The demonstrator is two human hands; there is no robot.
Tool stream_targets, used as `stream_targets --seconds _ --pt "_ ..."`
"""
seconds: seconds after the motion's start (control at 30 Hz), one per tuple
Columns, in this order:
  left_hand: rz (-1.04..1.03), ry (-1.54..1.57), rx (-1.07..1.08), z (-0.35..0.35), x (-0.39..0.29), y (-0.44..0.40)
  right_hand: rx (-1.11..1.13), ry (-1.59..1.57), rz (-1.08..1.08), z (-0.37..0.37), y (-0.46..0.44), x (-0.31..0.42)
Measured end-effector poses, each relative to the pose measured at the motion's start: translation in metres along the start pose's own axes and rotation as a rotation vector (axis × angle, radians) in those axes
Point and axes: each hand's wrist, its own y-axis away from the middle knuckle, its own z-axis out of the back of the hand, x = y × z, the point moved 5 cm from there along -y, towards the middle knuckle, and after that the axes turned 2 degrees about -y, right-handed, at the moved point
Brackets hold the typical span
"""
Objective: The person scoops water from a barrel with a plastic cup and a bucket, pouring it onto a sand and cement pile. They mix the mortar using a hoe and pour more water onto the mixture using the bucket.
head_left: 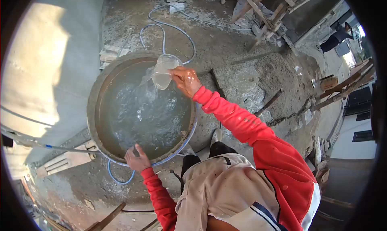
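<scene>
A round tub (93,110) of murky water (141,106) stands in front of me, its surface rippled. My right hand (186,81) is closed on the edge of a clear plastic container (163,76), which is tilted over the far side of the tub. Water streams from it into the tub. At the near rim is my left hand (138,157), fingers curved and apart over the water's edge. A dark patch shows between its thumb and fingers; I cannot tell whether it is an object or shadow.
A blue-grey hose (189,41) loops on the ground beyond the tub. A plastered wall (76,41) rises at left, with wooden boards (68,160) below it. Wooden trestles (266,13) stand at the far right. A person (336,37) is in the distance.
</scene>
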Motion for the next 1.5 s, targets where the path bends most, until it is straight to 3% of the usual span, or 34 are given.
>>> stream_targets --seconds 0.03,0.17,0.23,0.33,0.47,0.53,0.7,0.83,0.93,0.97,1.03,1.1,1.17,1.33,1.4,1.43,1.5 --pt "0.019 0.004 0.039 -0.001 0.002 0.0 -0.076 0.434 0.142 0.031 -0.003 0.035" --pt "0.025 -0.055 0.125 -0.009 0.011 0.0 -0.269 0.379 -0.111 0.167 0.009 0.04" --pt "0.101 -0.124 0.122 -0.011 0.017 -0.001 -0.438 -0.079 -0.329 0.236 0.022 0.006" --pt "0.169 -0.112 0.272 -0.022 0.035 -0.005 -0.587 -0.295 -0.471 0.323 0.052 -0.023" --pt "0.213 -0.084 0.323 -0.023 0.038 -0.007 -0.599 -0.552 -0.578 0.411 0.085 -0.06" --pt "0.153 -0.146 0.275 -0.026 0.047 -0.009 -0.694 -0.762 -0.557 0.443 0.095 -0.073" --pt "0.183 -0.178 0.398 -0.027 0.041 -0.012 -0.781 -1.112 -0.437 0.505 0.095 -0.057" --pt "0.121 -0.229 0.385 -0.024 0.035 -0.009 -0.812 -1.218 -0.149 0.552 0.079 -0.01" --pt "0.107 -0.23 0.411 -0.027 0.038 -0.009 -0.714 -1.237 -0.117 0.584 0.053 0.009" --pt "0.078 -0.189 0.33 -0.021 0.026 -0.007 -0.711 -1.233 -0.124 0.573 0.043 0.016" --pt "0.067 -0.163 0.243 -0.016 0.015 -0.004 -0.453 -0.802 -0.269 0.501 0.009 0.036" --pt "0.062 -0.123 0.195 -0.013 0.017 -0.005 -0.395 -0.421 -0.276 0.372 -0.018 0.081" --pt "0.04 -0.124 0.16 -0.01 0.014 -0.004 0.003 -0.22 -0.326 0.247 -0.037 0.075" --pt "0.094 -0.033 0.012 0.007 0.001 -0.003 0.867 -0.129 -0.704 -0.055 0.016 -0.033" --pt "0.081 0.061 -0.013 0.01 -0.005 -0.003 1.093 -0.078 -1.01 -0.123 0.048 -0.091" --pt "0.119 0.068 -0.031 0.012 -0.005 -0.001 1.125 -0.046 -1.01 -0.14 0.058 -0.114" --pt "0.064 0.16 -0.051 0.014 -0.008 -0.004 1.278 0.011 -1.228 -0.169 0.08 -0.152"
